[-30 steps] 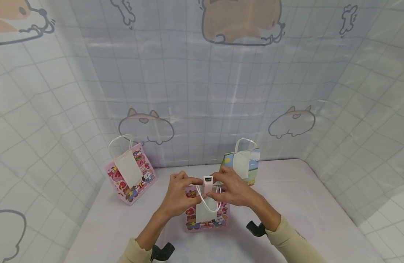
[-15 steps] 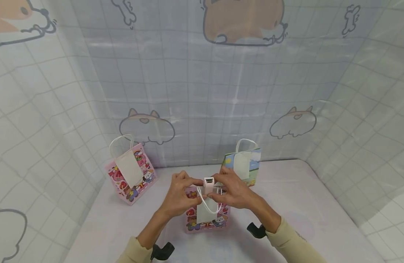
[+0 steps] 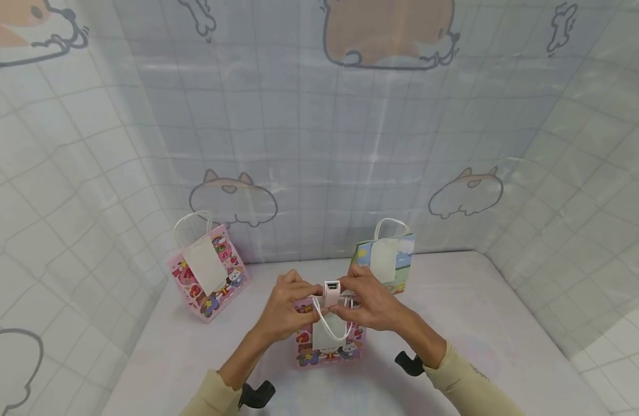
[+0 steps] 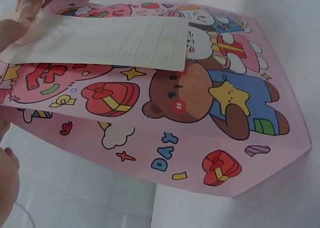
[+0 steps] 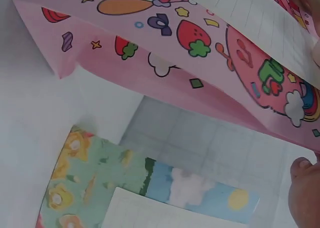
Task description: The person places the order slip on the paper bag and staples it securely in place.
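Observation:
In the head view a pink cartoon gift bag point(image 3: 305, 341) stands in front of the person, a white cord handle point(image 3: 330, 332) hanging over its front. A lined white note card point(image 4: 115, 40) lies against the bag's front, its top end at the fingers. Over the bag's rim sits a small white and pale pink piece point(image 3: 332, 297) with a dark rectangular opening on top. Left hand point(image 3: 285, 309) and right hand point(image 3: 374, 300) pinch this piece from either side, thumbs in front and index fingers higher up. The wrist views show fingers both before and behind the bag's rim.
Another pink bag point(image 3: 231, 268) with a card leans at the back left. A landscape-print bag point(image 3: 402, 263), also with a card, stands behind the right hand. Patterned sheets point(image 3: 319, 144) wall the white table point(image 3: 470, 300) at the back and sides.
Both hands keep their pinch on the small piece, whose top opening shows at a slightly different angle. The view has shifted slightly; the bags stay in place.

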Tool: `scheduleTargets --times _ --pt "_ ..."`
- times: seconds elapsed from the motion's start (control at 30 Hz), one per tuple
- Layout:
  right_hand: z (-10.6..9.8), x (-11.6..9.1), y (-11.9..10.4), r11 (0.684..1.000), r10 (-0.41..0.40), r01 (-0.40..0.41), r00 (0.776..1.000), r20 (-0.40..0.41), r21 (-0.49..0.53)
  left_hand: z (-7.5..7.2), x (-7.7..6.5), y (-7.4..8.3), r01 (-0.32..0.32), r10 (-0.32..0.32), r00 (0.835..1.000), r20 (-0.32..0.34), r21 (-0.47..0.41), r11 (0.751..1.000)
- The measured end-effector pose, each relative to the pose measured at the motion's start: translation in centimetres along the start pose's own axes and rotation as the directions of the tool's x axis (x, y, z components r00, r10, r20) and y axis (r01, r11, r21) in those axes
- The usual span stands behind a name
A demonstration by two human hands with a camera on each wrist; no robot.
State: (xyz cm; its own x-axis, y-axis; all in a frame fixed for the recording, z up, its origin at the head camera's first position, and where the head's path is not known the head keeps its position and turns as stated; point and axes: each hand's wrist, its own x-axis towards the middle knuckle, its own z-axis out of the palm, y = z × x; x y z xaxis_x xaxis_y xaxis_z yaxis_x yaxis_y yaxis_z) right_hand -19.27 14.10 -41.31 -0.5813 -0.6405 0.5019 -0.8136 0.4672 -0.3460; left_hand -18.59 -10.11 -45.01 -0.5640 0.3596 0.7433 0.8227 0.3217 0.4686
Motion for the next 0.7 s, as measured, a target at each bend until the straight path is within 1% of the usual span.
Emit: scheduleTargets --times 0.2,0.3,0.4,0.47,0.63,0.7 --pt "-0.25 0.26 0.12 0.999 0.041 -0.041 0.999 0.018 0.009 -0.11 -0.09 0.02 0.028 -0.028 1.0 0.002 0.015 0.999" --pt "-0.34 0.33 0.11 0.998 0.068 -0.068 0.997 0.025 0.014 -0.07 -0.12 0.0 0.022 -0.022 1.0 -0.008 0.028 0.999" --pt "-0.45 0.38 0.04 0.995 0.101 -0.102 0.994 0.043 0.02 -0.05 -0.18 -0.04 0.032 -0.031 0.999 -0.012 0.035 0.999" --pt "-0.52 0.38 0.01 0.991 0.126 -0.128 0.99 0.056 0.026 -0.1 -0.24 0.0 0.055 -0.055 0.998 -0.007 0.044 0.997" --pt "-0.66 0.32 -0.03 0.984 0.171 -0.175 0.982 0.081 0.041 -0.33 -0.41 0.24 0.139 -0.141 0.99 0.015 0.076 0.987" --pt "-0.67 0.33 -0.05 0.983 0.175 -0.179 0.981 0.089 0.044 -0.39 -0.42 0.32 0.147 -0.149 0.989 0.018 0.085 0.985"
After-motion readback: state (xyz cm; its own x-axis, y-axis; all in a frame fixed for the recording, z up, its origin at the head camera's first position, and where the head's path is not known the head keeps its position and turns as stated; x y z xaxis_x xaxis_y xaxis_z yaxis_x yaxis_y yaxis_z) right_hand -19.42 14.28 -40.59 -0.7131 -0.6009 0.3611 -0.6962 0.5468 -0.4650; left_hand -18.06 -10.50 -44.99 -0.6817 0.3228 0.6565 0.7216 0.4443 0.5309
